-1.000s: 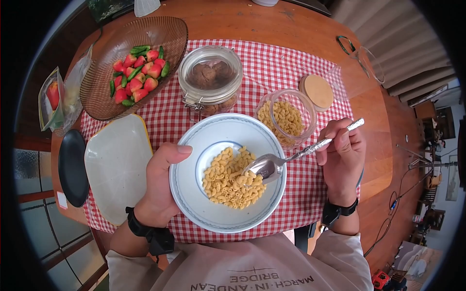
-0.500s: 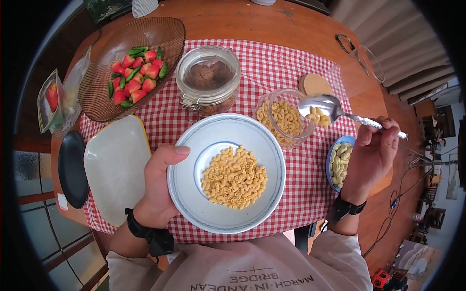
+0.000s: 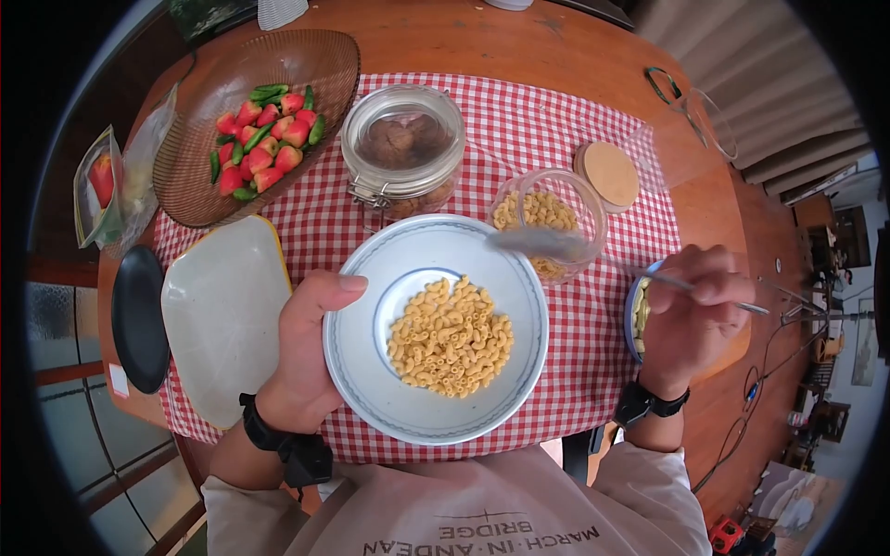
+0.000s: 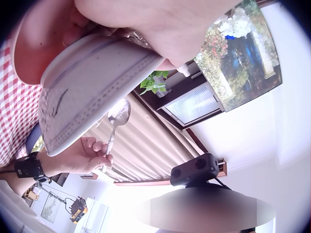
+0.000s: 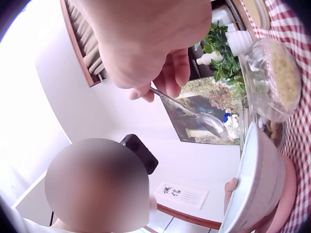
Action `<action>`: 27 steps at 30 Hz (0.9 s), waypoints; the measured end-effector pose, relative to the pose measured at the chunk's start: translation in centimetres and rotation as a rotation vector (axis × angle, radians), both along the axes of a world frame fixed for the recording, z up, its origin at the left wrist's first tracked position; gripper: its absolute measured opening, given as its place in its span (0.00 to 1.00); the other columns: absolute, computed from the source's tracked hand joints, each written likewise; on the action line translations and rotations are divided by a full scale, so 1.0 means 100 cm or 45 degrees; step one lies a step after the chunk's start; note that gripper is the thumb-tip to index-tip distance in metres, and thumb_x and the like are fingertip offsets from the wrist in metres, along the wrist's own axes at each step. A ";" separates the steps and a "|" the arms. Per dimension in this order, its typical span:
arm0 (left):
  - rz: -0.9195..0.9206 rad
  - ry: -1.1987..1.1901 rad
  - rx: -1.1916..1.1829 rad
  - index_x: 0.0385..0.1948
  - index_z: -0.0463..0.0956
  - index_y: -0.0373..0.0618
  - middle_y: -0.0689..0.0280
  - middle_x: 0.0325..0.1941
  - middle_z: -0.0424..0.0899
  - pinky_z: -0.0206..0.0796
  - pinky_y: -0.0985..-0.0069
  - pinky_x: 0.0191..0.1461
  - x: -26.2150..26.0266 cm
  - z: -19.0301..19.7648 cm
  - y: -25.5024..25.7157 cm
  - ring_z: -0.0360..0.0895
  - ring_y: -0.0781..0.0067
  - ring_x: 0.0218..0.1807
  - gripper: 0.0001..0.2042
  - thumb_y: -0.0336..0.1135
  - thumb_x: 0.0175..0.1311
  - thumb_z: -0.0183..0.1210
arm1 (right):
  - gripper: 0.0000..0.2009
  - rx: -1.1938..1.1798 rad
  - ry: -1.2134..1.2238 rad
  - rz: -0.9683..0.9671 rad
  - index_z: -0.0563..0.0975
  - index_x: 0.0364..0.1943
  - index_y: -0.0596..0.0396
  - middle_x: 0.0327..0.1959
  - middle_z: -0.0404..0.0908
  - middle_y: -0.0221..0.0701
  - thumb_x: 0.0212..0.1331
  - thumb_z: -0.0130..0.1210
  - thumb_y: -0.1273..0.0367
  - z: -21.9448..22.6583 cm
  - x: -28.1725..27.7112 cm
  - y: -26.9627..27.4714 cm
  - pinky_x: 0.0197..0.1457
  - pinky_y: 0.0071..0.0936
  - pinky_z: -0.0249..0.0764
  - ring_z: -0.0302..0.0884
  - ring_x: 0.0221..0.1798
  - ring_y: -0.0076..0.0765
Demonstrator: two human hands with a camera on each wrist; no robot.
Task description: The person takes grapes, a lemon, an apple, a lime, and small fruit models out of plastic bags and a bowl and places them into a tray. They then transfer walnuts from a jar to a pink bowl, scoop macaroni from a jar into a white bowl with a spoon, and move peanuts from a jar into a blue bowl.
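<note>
My left hand (image 3: 311, 343) grips a white bowl (image 3: 371, 389) with blue bands, thumb over its rim. A heap of dry elbow macaroni (image 3: 451, 338) lies in the bowl. Pinched by its handle in my right hand (image 3: 691, 315) is a metal spoon (image 3: 547, 244), blurred in the head view. Its scoop hangs between the bowl's right rim and a clear plastic jar (image 3: 593, 208) of macaroni, overlapping both in this view. No macaroni shows on the spoon (image 4: 119, 112) in the left wrist view. Below the right hand, a blue bowl (image 3: 632, 320) of peanuts is partly hidden.
A clip-top glass jar (image 3: 402, 153) of brown lumps stands behind the bowl. Leftward are a brown glass dish (image 3: 185, 185) of red and green vegetables, a pale tray (image 3: 222, 315) and a black oval plate (image 3: 141, 320). A round wooden lid (image 3: 608, 174) lies beside the macaroni jar.
The spoon has left the macaroni in the bowl, swung right past the jar with some on it, and come back left toward the bowl. My left hand holds the bowl nearly still.
</note>
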State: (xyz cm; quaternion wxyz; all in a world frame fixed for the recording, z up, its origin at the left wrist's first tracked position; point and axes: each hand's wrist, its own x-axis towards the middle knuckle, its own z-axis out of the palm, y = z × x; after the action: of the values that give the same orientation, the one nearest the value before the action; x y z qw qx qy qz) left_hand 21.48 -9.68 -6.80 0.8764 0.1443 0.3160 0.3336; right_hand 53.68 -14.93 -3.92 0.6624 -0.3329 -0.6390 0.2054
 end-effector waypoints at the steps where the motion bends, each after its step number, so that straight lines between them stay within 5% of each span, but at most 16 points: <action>1: -0.012 -0.023 0.013 0.63 0.71 0.28 0.47 0.58 0.83 0.74 0.64 0.66 0.000 0.000 0.000 0.84 0.56 0.57 0.31 0.46 0.64 0.50 | 0.16 -0.083 0.004 0.037 0.77 0.40 0.58 0.32 0.80 0.38 0.73 0.56 0.57 -0.001 -0.006 -0.001 0.31 0.25 0.76 0.78 0.24 0.30; 4: -0.013 -0.021 0.028 0.64 0.70 0.28 0.47 0.59 0.82 0.73 0.64 0.66 0.000 0.001 0.001 0.83 0.56 0.58 0.32 0.46 0.64 0.51 | 0.16 -0.338 -0.164 0.034 0.79 0.39 0.60 0.32 0.82 0.38 0.72 0.57 0.58 -0.002 -0.016 -0.003 0.32 0.24 0.76 0.80 0.26 0.29; 14: -0.008 0.027 0.013 0.63 0.71 0.28 0.46 0.58 0.82 0.74 0.63 0.66 -0.001 0.002 0.001 0.84 0.55 0.57 0.31 0.46 0.64 0.50 | 0.13 -0.772 0.404 0.231 0.79 0.40 0.65 0.29 0.85 0.41 0.72 0.58 0.64 -0.006 -0.016 -0.002 0.25 0.25 0.76 0.78 0.20 0.31; 22: -0.008 -0.012 0.020 0.62 0.71 0.27 0.46 0.58 0.83 0.74 0.63 0.65 0.000 0.002 0.001 0.84 0.55 0.56 0.30 0.45 0.64 0.50 | 0.13 -0.770 0.653 0.249 0.76 0.41 0.64 0.29 0.84 0.41 0.75 0.53 0.65 -0.005 0.001 0.003 0.25 0.24 0.75 0.76 0.19 0.30; 27: -0.003 -0.012 0.005 0.63 0.71 0.28 0.46 0.59 0.82 0.74 0.64 0.66 0.000 0.001 0.000 0.84 0.56 0.57 0.31 0.45 0.64 0.50 | 0.13 -0.373 0.623 -0.024 0.75 0.44 0.63 0.31 0.81 0.39 0.78 0.48 0.64 0.002 0.012 0.001 0.27 0.23 0.73 0.76 0.23 0.29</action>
State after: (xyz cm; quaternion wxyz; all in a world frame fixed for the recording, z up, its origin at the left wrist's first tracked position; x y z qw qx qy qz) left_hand 21.47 -9.65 -6.70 0.8780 0.1450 0.3111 0.3337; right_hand 54.86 -14.81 -3.76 0.7436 -0.3717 -0.4204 0.3635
